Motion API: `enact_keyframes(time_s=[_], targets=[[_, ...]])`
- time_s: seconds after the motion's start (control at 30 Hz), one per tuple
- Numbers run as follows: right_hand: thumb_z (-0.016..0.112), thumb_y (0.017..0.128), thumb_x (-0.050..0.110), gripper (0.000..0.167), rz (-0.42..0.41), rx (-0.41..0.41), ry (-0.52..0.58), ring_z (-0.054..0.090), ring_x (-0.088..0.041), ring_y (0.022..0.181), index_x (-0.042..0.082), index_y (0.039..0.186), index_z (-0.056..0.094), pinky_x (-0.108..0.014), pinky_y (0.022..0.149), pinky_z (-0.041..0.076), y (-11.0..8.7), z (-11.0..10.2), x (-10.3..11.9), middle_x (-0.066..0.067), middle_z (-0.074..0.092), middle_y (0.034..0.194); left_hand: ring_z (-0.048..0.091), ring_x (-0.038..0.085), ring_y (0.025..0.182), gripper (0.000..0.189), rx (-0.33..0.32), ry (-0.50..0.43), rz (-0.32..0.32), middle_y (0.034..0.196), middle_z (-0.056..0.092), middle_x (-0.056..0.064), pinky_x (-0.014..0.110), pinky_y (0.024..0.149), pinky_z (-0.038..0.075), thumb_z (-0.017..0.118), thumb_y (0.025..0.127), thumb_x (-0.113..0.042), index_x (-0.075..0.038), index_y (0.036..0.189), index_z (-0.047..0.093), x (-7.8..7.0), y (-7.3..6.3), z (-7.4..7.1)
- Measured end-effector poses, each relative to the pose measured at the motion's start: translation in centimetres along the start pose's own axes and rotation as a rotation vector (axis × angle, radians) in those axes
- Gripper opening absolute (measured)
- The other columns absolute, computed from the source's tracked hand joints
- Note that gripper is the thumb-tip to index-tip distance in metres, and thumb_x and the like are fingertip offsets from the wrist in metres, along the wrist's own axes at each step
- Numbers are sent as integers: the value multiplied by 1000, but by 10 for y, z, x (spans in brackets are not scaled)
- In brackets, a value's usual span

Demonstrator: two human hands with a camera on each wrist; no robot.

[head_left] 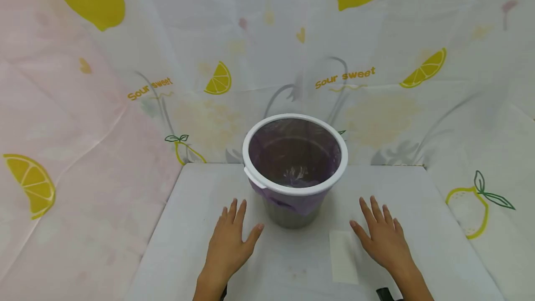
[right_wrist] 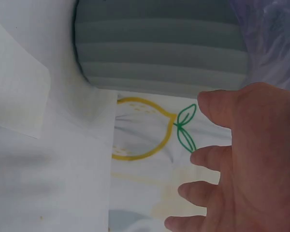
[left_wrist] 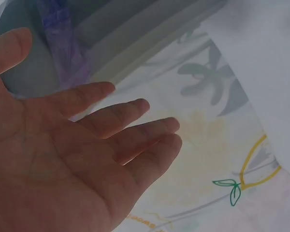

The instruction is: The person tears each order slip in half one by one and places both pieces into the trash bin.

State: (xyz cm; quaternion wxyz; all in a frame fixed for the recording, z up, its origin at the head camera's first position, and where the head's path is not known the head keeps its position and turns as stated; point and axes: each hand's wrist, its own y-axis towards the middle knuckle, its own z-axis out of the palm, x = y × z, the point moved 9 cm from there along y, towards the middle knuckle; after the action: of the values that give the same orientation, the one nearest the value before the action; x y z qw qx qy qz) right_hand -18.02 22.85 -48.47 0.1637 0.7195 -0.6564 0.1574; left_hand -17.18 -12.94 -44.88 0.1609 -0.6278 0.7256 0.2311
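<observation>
Head view: above, farthest back, facing forward and down over table [head_left: 167, 254], bin [head_left: 292, 191], left hand [head_left: 230, 245], right hand [head_left: 385, 243].
Left wrist view: close at palm [left_wrist: 58, 169], tilted, facing bin and backdrop [left_wrist: 198, 164].
Right wrist view: close at fingers [right_wrist: 210, 157], facing bin's side.
Head and right wrist share: paper strip [head_left: 343, 257].

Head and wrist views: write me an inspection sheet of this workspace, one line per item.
Surface: white table, a few faint spots toward its near side.
Job's things: grey bin upright; white ring around its mouth; purple bag lining it, with its edge hanging outside below the ring.
Clutter: pale strip on the table beside the right hand; paper or cloth, cannot tell.
Hands: left hand and right hand either side of the bin, fingers extended, holding nothing.
Cables: nothing seen.
Surroundings: lemon-print backdrop, creased, behind the table and along both sides.
</observation>
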Motion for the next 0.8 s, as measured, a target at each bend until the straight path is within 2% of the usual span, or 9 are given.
enact_keyframes(time_s=[0.13, 0.23, 0.37, 0.57, 0.8], targets=[[53, 108, 50, 75, -10, -13, -6, 22, -65, 141, 0, 161, 33, -82, 102, 22, -5, 0, 1, -35, 22, 162, 49, 51, 134, 76, 30, -9, 14, 152, 46, 28, 64, 102, 44, 59, 102, -55, 0, 152, 49, -5, -5, 16], [55, 108, 46, 74, -19, -27, -10, 29, -65, 138, -2, 160, 33, -81, 98, 30, -9, 1, 1, -36, 26, 160, 59, 45, 124, 76, 70, -27, 29, 145, 55, 25, 63, 90, 52, 61, 101, -56, 1, 150, 51, -11, -8, 30], [58, 107, 43, 73, -23, -46, 4, 37, -62, 135, -4, 158, 36, -78, 93, 38, -13, 4, -1, -37, 30, 158, 65, 42, 117, 75, 119, -52, 82, 137, 62, 24, 60, 85, 55, 63, 99, -56, 1, 146, 54, -23, -11, 50], [59, 107, 43, 73, 2, -20, 34, 40, -58, 135, -5, 157, 36, -75, 91, 42, -20, 10, -7, -35, 31, 158, 69, 37, 111, 74, 139, -68, 190, 129, 68, 20, 54, 82, 57, 68, 98, -53, 2, 146, 53, -43, -11, 76], [59, 106, 44, 76, 61, 45, 52, 40, -60, 134, -5, 158, 33, -75, 91, 43, -28, 21, -16, -35, 28, 159, 69, 30, 110, 78, 233, -64, 224, 125, 71, 12, 48, 83, 57, 74, 94, -47, -2, 151, 48, -60, -3, 112]])
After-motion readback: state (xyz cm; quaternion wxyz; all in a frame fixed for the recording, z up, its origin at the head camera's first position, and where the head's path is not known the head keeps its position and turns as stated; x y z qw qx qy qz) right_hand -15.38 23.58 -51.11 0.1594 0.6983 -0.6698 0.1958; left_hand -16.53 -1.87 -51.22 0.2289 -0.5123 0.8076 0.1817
